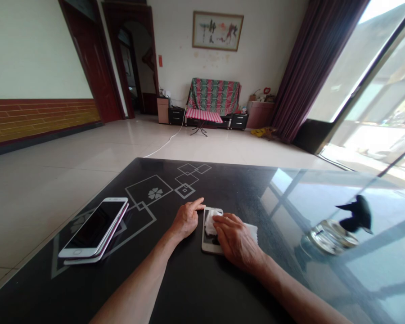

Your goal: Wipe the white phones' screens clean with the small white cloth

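A phone [207,243] lies flat on the black glass table [222,189], partly hidden under my right hand. My right hand [235,240] presses a white tissue [211,221] onto its screen, fingers together and flat over the cloth. My left hand [188,217] rests on the table just left of the phone; its index finger points out to the phone's top left corner while the other fingers curl under.
Two stacked phones [94,229] lie near the table's left edge. A glass ashtray [332,236] stands at the right. Beyond the table are a tiled floor, a covered bench [213,101] by the far wall, and a sliding glass door at the right.
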A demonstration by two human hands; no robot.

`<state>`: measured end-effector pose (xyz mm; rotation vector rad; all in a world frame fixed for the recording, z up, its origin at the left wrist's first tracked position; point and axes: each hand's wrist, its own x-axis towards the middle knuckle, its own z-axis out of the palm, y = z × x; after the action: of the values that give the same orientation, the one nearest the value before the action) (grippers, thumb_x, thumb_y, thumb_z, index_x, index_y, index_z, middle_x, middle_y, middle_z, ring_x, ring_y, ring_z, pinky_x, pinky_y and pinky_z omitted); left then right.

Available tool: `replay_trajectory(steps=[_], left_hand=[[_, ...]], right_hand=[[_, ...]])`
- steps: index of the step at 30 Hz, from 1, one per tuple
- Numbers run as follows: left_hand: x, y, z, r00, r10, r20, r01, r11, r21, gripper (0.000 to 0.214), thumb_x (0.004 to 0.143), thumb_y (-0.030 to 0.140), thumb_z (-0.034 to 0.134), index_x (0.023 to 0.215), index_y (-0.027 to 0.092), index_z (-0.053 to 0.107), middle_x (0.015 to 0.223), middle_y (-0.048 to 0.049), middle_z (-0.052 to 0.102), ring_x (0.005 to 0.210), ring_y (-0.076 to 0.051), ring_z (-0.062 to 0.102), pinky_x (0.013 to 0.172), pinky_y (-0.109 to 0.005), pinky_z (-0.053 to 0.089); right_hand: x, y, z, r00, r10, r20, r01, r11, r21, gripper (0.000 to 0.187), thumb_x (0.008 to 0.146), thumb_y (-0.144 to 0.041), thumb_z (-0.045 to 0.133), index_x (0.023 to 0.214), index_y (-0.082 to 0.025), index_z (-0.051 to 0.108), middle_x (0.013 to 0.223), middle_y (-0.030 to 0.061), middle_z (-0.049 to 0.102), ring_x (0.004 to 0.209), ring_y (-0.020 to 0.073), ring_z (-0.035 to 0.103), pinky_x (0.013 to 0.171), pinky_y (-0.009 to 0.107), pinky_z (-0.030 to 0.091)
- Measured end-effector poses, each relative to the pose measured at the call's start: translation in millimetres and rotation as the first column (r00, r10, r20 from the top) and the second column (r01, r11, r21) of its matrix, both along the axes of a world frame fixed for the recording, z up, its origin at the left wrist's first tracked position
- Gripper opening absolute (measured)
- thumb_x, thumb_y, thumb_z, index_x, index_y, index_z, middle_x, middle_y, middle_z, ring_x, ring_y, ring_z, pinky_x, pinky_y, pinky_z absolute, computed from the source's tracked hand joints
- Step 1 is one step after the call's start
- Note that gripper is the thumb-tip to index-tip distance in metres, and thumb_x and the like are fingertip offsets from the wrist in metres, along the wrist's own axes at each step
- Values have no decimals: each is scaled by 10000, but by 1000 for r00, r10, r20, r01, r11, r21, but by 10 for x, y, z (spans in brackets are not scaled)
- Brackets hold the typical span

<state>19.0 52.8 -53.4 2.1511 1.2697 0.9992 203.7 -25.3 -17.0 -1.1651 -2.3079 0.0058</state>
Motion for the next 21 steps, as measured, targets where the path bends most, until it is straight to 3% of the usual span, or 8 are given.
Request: replay_trajectory(steps=[4, 7, 14, 16, 21], left_hand=[[-6, 2, 20, 1000, -15, -3, 15, 1000, -24, 580, 751, 7, 372, 1288, 144, 544, 1094, -4, 714, 1122, -155, 599, 1033, -301, 433], [-9, 4, 31, 1000, -20, -7, 19, 999, -38, 569, 763, 16, 367, 1289, 146, 543, 1093, -5, 714, 1128, -150, 598, 1033, -290, 430], [-15, -3, 37, 1000, -22, 2, 22, 999, -49, 558, 764, 17, 369, 1285, 116, 545, 1102, -27, 711, 1129, -162, 597, 1037, -306, 427], [-15, -1, 36, 1000, -28, 3, 28, 998, -50, 568, 758, 11, 367, 1286, 123, 545, 1103, -26, 711, 1120, -158, 601, 1035, -304, 428], [-15, 7, 30, 1000, -28, 0, 28, 998, -53, 581, 754, 7, 362, 1292, 133, 539, 1108, -18, 709, 1120, -152, 602, 1038, -300, 427]], right_hand=[[-131, -103, 46, 990, 134, -33, -135, 990, -32, 238, 920, -155, 406, 891, -155, 642, 1057, 94, 650, 969, 220, 559, 908, 385, 464], [-125, -96, 40, 985, 164, -50, -166, 986, -33, 226, 915, -148, 409, 883, -162, 632, 1041, 77, 652, 938, 209, 559, 894, 378, 465], [97, 56, -36, 998, -23, -56, 24, 1000, 15, 249, 905, -153, 417, 726, -159, 591, 916, 74, 657, 839, 189, 566, 830, 371, 479], [84, 34, -36, 999, -26, -40, 27, 999, 30, 243, 901, -150, 417, 724, -157, 585, 910, 80, 652, 828, 192, 564, 813, 375, 480], [-117, -142, -2, 987, 160, -29, -160, 987, 14, 155, 851, -126, 465, 754, -168, 578, 940, 68, 642, 825, 193, 560, 789, 362, 483]])
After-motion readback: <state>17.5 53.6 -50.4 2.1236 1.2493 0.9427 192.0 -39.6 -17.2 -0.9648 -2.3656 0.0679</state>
